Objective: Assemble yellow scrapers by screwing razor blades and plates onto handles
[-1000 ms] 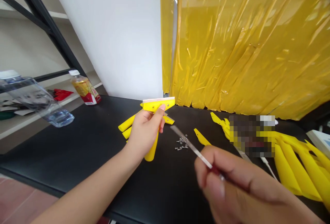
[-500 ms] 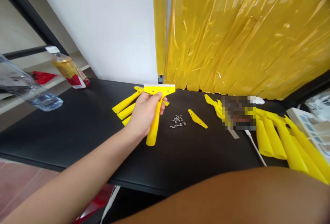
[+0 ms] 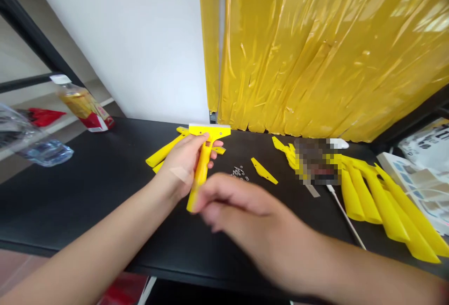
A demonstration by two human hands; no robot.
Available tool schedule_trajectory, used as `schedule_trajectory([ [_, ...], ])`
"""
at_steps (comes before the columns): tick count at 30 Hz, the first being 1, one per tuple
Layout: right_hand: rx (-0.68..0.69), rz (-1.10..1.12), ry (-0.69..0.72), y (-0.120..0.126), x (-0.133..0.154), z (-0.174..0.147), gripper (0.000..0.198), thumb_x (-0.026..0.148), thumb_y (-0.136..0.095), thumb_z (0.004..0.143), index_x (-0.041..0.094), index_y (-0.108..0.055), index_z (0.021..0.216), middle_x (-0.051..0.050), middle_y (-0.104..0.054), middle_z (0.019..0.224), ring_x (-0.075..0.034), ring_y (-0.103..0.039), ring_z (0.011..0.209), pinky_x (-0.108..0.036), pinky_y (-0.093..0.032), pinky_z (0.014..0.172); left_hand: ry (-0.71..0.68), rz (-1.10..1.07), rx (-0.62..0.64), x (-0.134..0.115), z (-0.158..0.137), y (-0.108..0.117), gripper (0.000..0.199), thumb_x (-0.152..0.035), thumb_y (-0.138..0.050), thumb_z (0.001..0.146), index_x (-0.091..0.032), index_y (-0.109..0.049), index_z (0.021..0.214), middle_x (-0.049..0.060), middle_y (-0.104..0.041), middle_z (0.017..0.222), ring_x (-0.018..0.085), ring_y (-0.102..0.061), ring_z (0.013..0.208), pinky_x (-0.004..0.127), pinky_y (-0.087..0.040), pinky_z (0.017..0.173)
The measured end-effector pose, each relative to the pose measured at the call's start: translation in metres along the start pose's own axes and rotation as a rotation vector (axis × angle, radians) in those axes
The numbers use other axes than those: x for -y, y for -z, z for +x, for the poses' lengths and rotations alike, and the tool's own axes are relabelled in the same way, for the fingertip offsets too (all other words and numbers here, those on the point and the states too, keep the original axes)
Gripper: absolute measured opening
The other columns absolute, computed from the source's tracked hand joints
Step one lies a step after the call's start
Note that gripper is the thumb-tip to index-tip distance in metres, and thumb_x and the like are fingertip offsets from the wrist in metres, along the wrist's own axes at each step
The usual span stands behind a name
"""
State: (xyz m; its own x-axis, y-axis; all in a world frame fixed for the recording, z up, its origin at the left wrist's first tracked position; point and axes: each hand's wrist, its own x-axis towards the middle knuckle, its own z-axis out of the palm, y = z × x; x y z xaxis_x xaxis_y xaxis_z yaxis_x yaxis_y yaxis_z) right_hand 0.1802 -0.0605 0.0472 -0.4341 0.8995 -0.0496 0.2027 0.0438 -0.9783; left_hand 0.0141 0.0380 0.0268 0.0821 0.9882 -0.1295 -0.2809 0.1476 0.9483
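A yellow scraper [image 3: 209,134] with a flat T-shaped head and a pale blade edge stands nearly upright in my left hand [image 3: 182,160]. My left fingers wrap its handle, the thumb lying just under the head. My right hand [image 3: 245,206], blurred, has curled fingers at the lower end of the handle; whether they grip it or hold something small is hidden. Behind my left hand lie more yellow handles [image 3: 163,152], partly covered. Small screws and nuts [image 3: 238,172] are scattered right of the scraper, beside a loose yellow head plate [image 3: 264,170].
Several yellow handles [image 3: 389,206] lie at the right of the black table [image 3: 87,192], near a blurred-out patch, a white cable [image 3: 345,216] and a white box [image 3: 403,183]. A drink bottle [image 3: 84,106] and a clear bottle [image 3: 45,148] stand left. Yellow film [image 3: 280,52] hangs behind.
My right hand has come in from the lower right to the lower end of the scraper's handle. My left hand keeps its hold; the whole view has shifted slightly.
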Motion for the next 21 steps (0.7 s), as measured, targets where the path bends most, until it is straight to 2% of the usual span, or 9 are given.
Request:
schedule_trajectory([
  [2,-0.097,-0.339,0.027,0.023,-0.018,0.003,0.016,0.034,-0.055,0.105,0.024,-0.066,0.104,0.005,-0.062,0.076,-0.011,-0.058,0.067,-0.024,-0.046,0.062,0.019,0.022,0.038,-0.004,-0.003,0.0,0.014,-0.026,-0.065,0.094,-0.013,-0.066,0.1,0.014,-0.078,0.104,0.012,-0.063,0.062,0.022,-0.048,0.048],
  [3,-0.158,-0.587,0.044,0.036,-0.029,0.005,0.02,0.035,-0.051,0.106,0.025,-0.066,0.1,0.005,-0.06,0.071,-0.011,-0.055,0.062,-0.024,-0.041,0.058,0.019,0.033,0.063,-0.005,-0.004,0.0,0.014,-0.026,-0.066,0.095,-0.014,-0.065,0.102,0.014,-0.079,0.105,0.013,-0.064,0.062,0.022,-0.047,0.048],
  [6,-0.199,-0.78,0.066,0.066,-0.063,0.009,0.015,0.029,-0.056,0.1,0.024,-0.07,0.097,0.001,-0.067,0.078,-0.016,-0.06,0.069,-0.029,-0.041,0.063,0.045,0.041,0.139,-0.004,-0.007,-0.004,0.017,-0.029,-0.07,0.095,-0.017,-0.063,0.104,0.014,-0.079,0.107,0.014,-0.068,0.066,0.022,-0.049,0.05],
  [9,-0.181,-0.854,0.111,0.074,-0.082,0.013,0.017,0.025,-0.057,0.097,0.024,-0.073,0.104,-0.004,-0.074,0.093,-0.02,-0.067,0.082,-0.032,-0.047,0.074,0.054,0.032,0.19,-0.002,-0.004,-0.009,0.02,-0.032,-0.072,0.095,-0.018,-0.064,0.107,0.014,-0.079,0.11,0.016,-0.071,0.071,0.023,-0.052,0.052],
  [15,-0.182,-0.924,0.147,0.063,-0.096,0.022,0.026,0.023,-0.054,0.098,0.023,-0.071,0.119,-0.009,-0.077,0.109,-0.025,-0.073,0.097,-0.038,-0.054,0.086,0.051,-0.023,0.217,0.004,0.002,-0.008,0.02,-0.032,-0.073,0.095,-0.019,-0.063,0.106,0.011,-0.078,0.105,0.014,-0.069,0.067,0.023,-0.051,0.052],
  [21,-0.18,-0.921,0.14,0.06,-0.104,0.028,0.025,0.02,-0.048,0.1,0.021,-0.071,0.108,-0.01,-0.076,0.103,-0.026,-0.072,0.094,-0.039,-0.053,0.084,0.09,-0.009,0.239,0.006,-0.002,-0.003,0.024,-0.036,-0.074,0.095,-0.017,-0.064,0.107,0.013,-0.077,0.108,0.014,-0.068,0.067,0.023,-0.05,0.052],
])
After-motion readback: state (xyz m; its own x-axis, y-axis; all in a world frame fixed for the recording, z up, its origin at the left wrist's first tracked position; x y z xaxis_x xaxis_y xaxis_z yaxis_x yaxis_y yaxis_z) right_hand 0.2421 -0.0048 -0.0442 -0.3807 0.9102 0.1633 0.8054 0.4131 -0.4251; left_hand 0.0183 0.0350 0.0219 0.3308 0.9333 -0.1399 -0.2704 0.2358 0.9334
